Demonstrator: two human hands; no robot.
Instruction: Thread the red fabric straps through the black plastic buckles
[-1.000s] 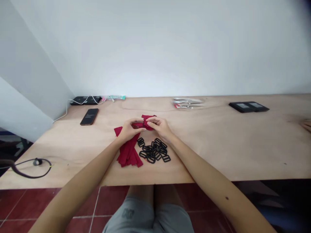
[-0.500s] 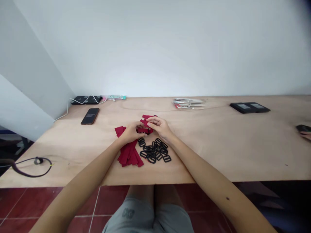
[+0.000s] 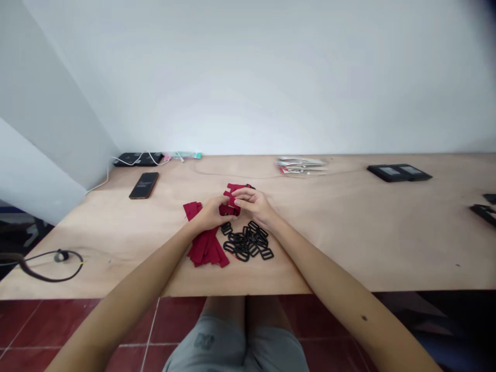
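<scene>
My left hand is closed on a short red webbing strap, its thumb along the near side. From the right, my right hand pinches the same strap; a dark buckle partly shows on it, mostly hidden by the fingers. Just beyond the hands lie other red strap pieces with a bit of black at their right end. A fanned pile of red straps lies under and near my left wrist. Black plastic slider buckles sit in a loose heap between my forearms.
A phone lies at the left, near black boxes with a white cable. Plastic packets and flat black cases stand along the back. A black cable loop is at the left edge, dark objects at the right.
My right fingers have shifted slightly left against the strap, and the strap has turned a little between my hands. At the far right edge, a hand by the dark object has gone from view.
</scene>
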